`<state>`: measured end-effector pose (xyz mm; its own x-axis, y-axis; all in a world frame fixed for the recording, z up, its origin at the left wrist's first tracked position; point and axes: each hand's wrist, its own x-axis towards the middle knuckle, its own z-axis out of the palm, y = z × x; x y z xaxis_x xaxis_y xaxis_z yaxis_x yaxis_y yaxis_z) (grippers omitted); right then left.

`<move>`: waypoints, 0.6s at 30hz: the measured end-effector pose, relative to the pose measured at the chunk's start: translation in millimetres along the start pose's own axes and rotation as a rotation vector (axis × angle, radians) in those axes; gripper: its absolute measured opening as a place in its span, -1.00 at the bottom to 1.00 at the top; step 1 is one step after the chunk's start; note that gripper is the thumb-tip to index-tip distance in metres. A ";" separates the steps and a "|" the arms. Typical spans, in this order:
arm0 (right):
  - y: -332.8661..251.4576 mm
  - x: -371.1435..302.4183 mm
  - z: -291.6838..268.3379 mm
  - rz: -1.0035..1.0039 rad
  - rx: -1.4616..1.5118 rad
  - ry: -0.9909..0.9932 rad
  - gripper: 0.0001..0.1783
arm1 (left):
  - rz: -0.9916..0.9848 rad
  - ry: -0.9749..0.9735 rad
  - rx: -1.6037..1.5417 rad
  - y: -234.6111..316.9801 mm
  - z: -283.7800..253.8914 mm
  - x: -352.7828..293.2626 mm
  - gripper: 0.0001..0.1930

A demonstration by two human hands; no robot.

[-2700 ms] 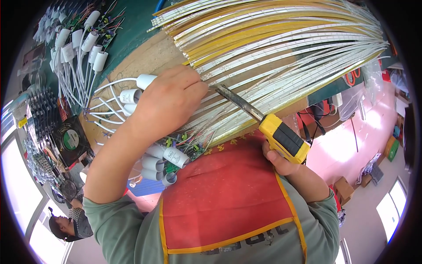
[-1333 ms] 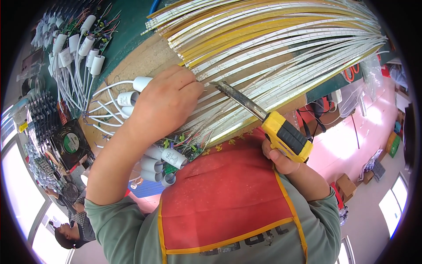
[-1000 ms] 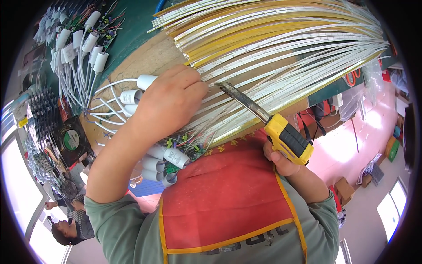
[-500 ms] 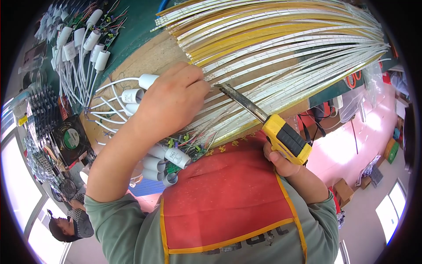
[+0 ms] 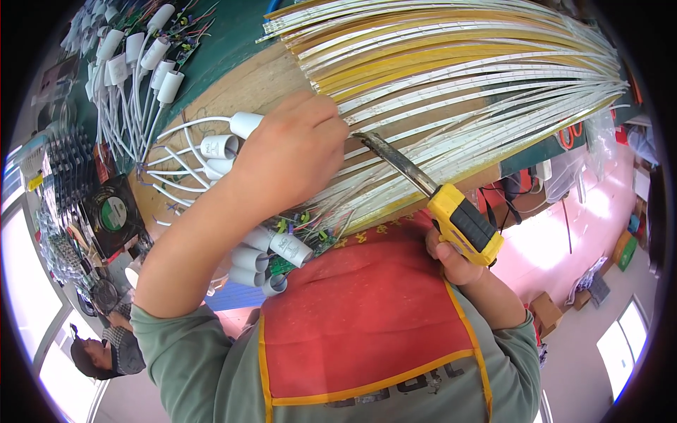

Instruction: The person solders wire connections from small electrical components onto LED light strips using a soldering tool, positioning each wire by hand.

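My right hand [image 5: 455,262] is wrapped round a yellow and black soldering gun [image 5: 465,224]. Its metal barrel slants up and left, and the dark tip ends just beside the fingers of my left hand [image 5: 295,149]. That hand is closed, knuckles up, over the ends of long white LED strips [image 5: 423,106]; what its fingers pinch is hidden beneath them. Left of it, white cylindrical lamp caps [image 5: 220,146] with white cables lie on the board. More white caps [image 5: 289,249], with green circuit boards and thin coloured wires, sit below my left wrist against the red apron [image 5: 367,317].
A brown board [image 5: 243,88] lies on the green table [image 5: 211,53]. Bundled caps with cables [image 5: 169,87] lie at the far left, near a black fan [image 5: 113,213]. Red-handled scissors [image 5: 570,134] are at the right. Another person [image 5: 106,356] is at the lower left.
The view has shifted slightly. My left hand stays closed close to the strip ends, and the soldering gun's tip remains beside its fingers.
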<state>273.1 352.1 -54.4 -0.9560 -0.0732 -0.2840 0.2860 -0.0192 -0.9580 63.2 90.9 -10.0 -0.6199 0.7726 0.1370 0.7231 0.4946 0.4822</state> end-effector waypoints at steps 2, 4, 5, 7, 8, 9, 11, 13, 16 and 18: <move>-1.9 0.8 0.7 -0.008 -0.019 0.016 -0.81 | 0.002 0.014 -0.004 0.4 0.8 0.3 -0.88; -1.2 0.5 -0.3 -0.003 -0.032 0.009 -0.81 | 0.011 0.018 -0.005 1.0 1.3 1.3 -0.87; -0.8 0.1 -1.1 0.002 -0.044 0.004 -0.81 | 0.010 0.019 -0.004 1.1 1.4 1.4 -0.87; -0.4 -1.0 -3.3 0.016 -0.032 -0.010 -0.81 | 0.016 0.023 -0.002 1.3 1.3 1.5 -0.88; -0.4 -1.2 -3.8 0.031 -0.020 -0.024 -0.80 | 0.015 0.024 -0.002 1.6 1.3 1.7 -0.88; -0.2 -1.3 -3.6 0.031 -0.020 -0.024 -0.80 | 0.016 0.024 0.000 2.0 1.3 2.0 -0.88; 0.0 -1.4 -3.2 0.037 0.007 -0.016 -0.80 | 0.017 0.024 0.002 2.6 1.3 2.4 -0.88; -0.4 -0.7 -1.0 0.021 0.013 0.003 -0.79 | 0.015 0.027 -0.010 3.0 1.2 2.7 -0.88; -1.7 -0.7 0.6 0.002 0.009 0.029 -0.79 | 0.019 0.024 0.006 3.3 1.1 2.9 -0.88; -1.6 -1.0 -0.1 0.000 -0.001 0.036 -0.80 | 0.022 0.019 0.016 3.5 1.1 3.2 -0.88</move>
<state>273.6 352.3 -52.6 -0.9578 -0.0373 -0.2849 0.2857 -0.0180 -0.9581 64.1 95.5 -8.8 -0.6096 0.7755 0.1641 0.7412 0.4843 0.4649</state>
